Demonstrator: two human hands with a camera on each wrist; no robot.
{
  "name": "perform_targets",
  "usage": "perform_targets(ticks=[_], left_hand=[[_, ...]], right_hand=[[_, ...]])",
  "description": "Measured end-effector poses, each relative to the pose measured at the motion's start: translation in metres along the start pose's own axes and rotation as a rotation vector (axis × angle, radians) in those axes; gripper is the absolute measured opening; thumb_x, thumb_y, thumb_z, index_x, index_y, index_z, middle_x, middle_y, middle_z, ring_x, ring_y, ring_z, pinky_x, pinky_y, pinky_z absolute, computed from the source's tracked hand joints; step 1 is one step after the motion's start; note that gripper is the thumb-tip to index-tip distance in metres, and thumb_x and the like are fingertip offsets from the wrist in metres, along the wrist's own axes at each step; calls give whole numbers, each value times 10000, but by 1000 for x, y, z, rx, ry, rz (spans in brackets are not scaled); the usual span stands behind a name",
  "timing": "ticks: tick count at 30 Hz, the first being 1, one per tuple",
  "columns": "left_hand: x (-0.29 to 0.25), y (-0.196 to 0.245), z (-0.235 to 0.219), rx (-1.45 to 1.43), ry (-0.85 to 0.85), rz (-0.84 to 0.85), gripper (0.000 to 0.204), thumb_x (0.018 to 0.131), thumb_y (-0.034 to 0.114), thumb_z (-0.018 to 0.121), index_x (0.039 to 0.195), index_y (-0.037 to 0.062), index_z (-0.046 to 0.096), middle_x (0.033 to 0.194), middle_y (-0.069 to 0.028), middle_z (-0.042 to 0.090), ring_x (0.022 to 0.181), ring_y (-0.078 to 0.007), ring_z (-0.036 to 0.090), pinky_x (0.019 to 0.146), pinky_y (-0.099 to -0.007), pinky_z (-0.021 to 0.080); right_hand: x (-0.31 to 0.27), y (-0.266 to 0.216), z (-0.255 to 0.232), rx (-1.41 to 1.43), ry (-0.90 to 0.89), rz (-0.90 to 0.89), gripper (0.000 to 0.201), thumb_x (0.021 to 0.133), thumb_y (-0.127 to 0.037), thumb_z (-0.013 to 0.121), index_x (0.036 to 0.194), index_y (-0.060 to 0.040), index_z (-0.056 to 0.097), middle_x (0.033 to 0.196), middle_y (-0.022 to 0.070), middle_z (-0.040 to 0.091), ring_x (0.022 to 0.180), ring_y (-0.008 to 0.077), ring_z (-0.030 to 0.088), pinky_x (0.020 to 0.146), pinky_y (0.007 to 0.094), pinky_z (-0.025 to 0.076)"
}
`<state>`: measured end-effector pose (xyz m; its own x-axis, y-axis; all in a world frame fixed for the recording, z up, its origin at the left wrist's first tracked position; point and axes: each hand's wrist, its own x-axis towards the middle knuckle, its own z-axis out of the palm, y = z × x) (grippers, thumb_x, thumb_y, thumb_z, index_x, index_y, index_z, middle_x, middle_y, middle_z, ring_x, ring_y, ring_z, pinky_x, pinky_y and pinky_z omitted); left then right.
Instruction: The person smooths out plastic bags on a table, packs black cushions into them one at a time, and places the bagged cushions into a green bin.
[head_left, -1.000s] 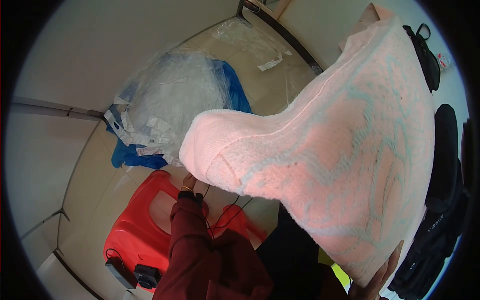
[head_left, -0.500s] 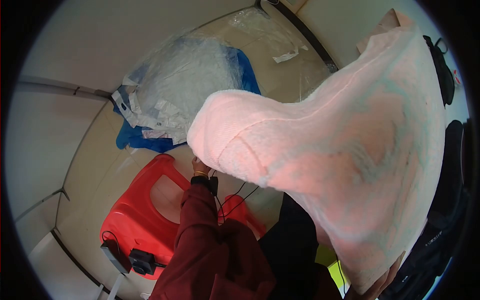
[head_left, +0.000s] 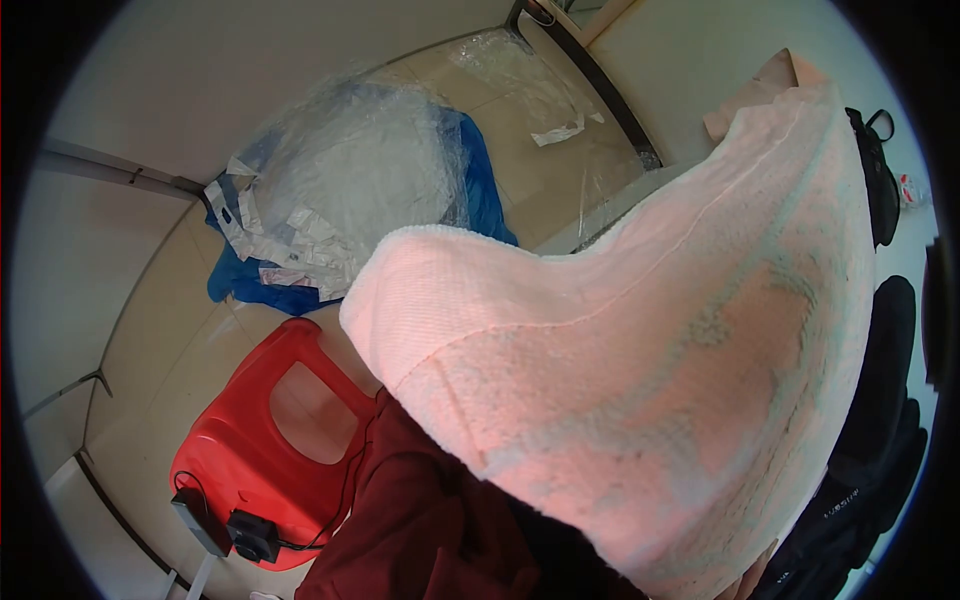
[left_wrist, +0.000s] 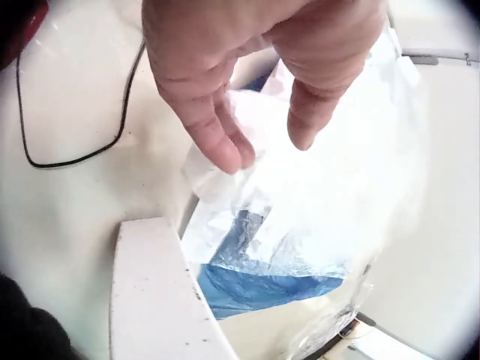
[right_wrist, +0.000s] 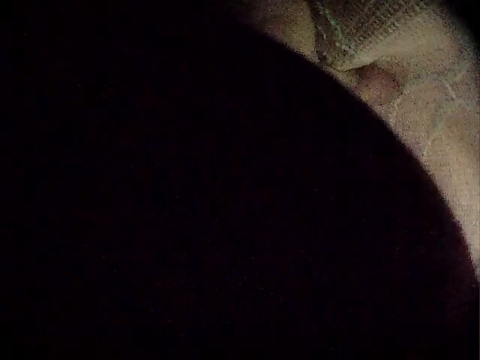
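Observation:
A pink towel (head_left: pixel 600 370) with a teal pattern and a stitched border fills the middle and right of the head view, spread up toward the far right. My right hand (head_left: pixel 752 578) grips its lower edge, with only part of the fingers showing. In the right wrist view, dark shadow covers most of the picture, with towel fabric (right_wrist: pixel 442 142) at the upper right. My left hand (left_wrist: pixel 262 67) hangs in the left wrist view, thumb and fingers apart with nothing between them. The head view hides this hand behind the towel; the maroon sleeve (head_left: pixel 420 500) leads there.
Clear plastic wrapping (head_left: pixel 370 170) and blue plastic (head_left: pixel 485 180) lie heaped on the tiled floor. A red stool (head_left: pixel 230 430) carries a small black box (head_left: pixel 252 536) with cables. Black bags (head_left: pixel 880 370) lie at the right. A white bar (left_wrist: pixel 161 292) crosses the left wrist view.
The towel's near corner first shifts right and up in view, then left and down. My left hand, visible below that corner earlier, is now covered by it. The right hand stays at the lower edge.

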<state>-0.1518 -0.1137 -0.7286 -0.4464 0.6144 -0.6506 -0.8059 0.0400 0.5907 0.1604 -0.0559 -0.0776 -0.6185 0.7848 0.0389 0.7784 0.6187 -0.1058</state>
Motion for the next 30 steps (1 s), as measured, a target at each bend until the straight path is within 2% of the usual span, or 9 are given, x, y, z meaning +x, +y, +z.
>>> perform_targets(ticks=[7, 10, 13, 14, 17, 20, 24, 28, 30], left_hand=[[-28, 21, -3, 522, -5, 156, 414, 825, 235, 748, 1189, 110, 594, 1277, -67, 636, 1111, -230, 612, 916, -344, 478], [-19, 4, -27, 661, -5, 233, 409, 815, 215, 771, 1167, 98, 598, 1255, -67, 651, 1084, -223, 629, 901, -330, 482], [-71, 72, 25, -213, 347, -100, 359, 785, 146, 774, 1095, 74, 609, 1051, -64, 677, 896, -229, 646, 804, -314, 494], [-81, 92, 37, -215, 327, -77, 359, 785, 146, 774, 1095, 74, 609, 1051, -64, 677, 896, -229, 646, 804, -314, 494], [-107, 146, 66, -39, 501, 152, 328, 791, 92, 737, 1086, 28, 610, 957, -54, 653, 792, -200, 604, 757, -302, 482], [-153, 227, 108, 137, 527, 422, 331, 790, 79, 731, 1090, 4, 612, 990, -66, 652, 841, -172, 586, 789, -312, 477], [-200, 307, 133, 299, 300, 882, 379, 807, 78, 731, 1149, -30, 608, 1106, -77, 626, 958, -169, 580, 887, -304, 467], [-323, 380, 223, 473, -12, 1277, 274, 789, 26, 711, 1047, -16, 632, 1243, -117, 550, 1115, -192, 527, 959, -298, 416], [-382, 392, 263, 632, -139, 1394, 248, 769, 2, 701, 1006, -11, 631, 1239, -131, 545, 1122, -207, 524, 962, -301, 409]], right_hand=[[-4, -5, -2, -143, -38, 22, 643, 960, -153, 631, 1510, -88, 303, 1459, 353, 361, 1298, 561, 424, 1059, 649, 386], [7, -10, 0, -180, -84, 18, 655, 957, -166, 639, 1511, -90, 298, 1475, 354, 340, 1299, 567, 417, 1062, 661, 371], [19, -10, 5, -108, -124, 14, 670, 967, -190, 630, 1528, -108, 274, 1523, 344, 273, 1360, 566, 337, 1093, 687, 297], [24, -13, 6, -107, -94, 13, 670, 967, -190, 630, 1528, -108, 274, 1523, 344, 273, 1360, 566, 337, 1093, 687, 297], [45, -32, 2, -172, 19, -206, 544, 865, -19, 589, 1376, 38, 414, 1452, 374, 326, 1320, 576, 374, 1065, 639, 351], [49, -41, -9, -101, -27, -165, 696, 732, 61, 585, 1405, 16, 417, 1456, 348, 326, 1335, 569, 339, 1079, 640, 321], [45, -37, -8, -58, -1, -175, 694, 740, 57, 538, 1423, 4, 427, 1476, 321, 310, 1401, 521, 275, 1152, 593, 235], [37, -25, 8, -47, 143, -175, 708, 736, 47, 558, 1430, -2, 425, 1490, 297, 310, 1413, 495, 274, 1158, 574, 239], [28, -26, 13, 261, 213, -278, 729, 772, -31, 640, 1458, -18, 393, 1498, 289, 311, 1410, 475, 298, 1150, 553, 276]])
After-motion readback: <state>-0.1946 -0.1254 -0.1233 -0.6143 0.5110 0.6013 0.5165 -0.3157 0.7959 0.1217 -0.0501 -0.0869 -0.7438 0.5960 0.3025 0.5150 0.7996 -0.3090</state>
